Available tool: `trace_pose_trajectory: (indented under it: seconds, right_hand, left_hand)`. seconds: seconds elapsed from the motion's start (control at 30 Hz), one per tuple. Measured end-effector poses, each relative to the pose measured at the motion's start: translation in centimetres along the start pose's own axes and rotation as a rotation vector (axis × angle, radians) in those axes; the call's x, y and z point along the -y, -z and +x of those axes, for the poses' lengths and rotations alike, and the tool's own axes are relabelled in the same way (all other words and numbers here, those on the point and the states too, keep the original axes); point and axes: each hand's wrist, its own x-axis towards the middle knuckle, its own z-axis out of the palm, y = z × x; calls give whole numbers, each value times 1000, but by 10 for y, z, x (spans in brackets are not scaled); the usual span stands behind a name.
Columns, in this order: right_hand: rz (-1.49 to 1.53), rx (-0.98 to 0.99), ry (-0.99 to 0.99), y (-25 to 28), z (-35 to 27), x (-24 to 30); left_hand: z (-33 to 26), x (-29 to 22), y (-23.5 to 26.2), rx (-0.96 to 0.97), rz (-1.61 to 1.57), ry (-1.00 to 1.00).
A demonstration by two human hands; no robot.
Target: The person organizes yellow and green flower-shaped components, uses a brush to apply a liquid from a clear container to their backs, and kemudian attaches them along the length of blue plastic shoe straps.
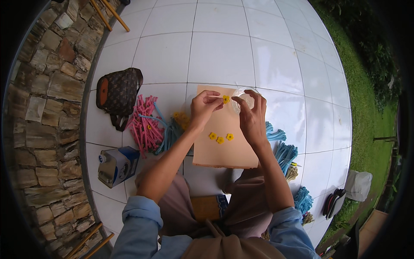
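My left hand point(204, 108) is closed in a pinch on what looks like a thin white stick, with a small yellow flower point(226, 99) at its tip. Over a round clear tub point(236, 105) my right hand point(254, 113) is bent, thumb and forefinger apart; I make out nothing between them. Both hands hover above a tan board point(224, 156). Three loose yellow flowers lie on it in a shallow curve: a left one point(212, 135), a middle one point(220, 140) and a right one point(230, 137). The tub's contents are unclear.
Pink stems point(148, 125) and blue-green stems point(171, 134) lie at left, by a brown patterned bag point(118, 97) and a metal can point(118, 166). Blue bundles point(285, 156) lie at right. A stone wall point(47, 151) and grass point(364, 129) flank the white tiles point(220, 56).
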Motion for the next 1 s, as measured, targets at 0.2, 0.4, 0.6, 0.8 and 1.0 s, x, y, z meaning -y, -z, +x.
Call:
trace_pose_trajectory:
  seconds: [0.2,0.4,0.6,0.8,1.0]
  right_hand:
    - [-44,53,21,-2,-1,5]
    - [-72,65,22,-2,-1,5]
    - [-77,75,25,-3,-1,5]
    - [-67,75,15,-5,-2,4]
    - [241,-67,-214,1,1,-5]
  left_hand:
    - [-2,-2,0,19,-32,-6]
    - [-2,-3,-1,41,-42,9]
    - [-2,-2,0,44,-65,-6]
    - [0,0,2,59,-102,48]
    - [5,7,4,37,-72,75]
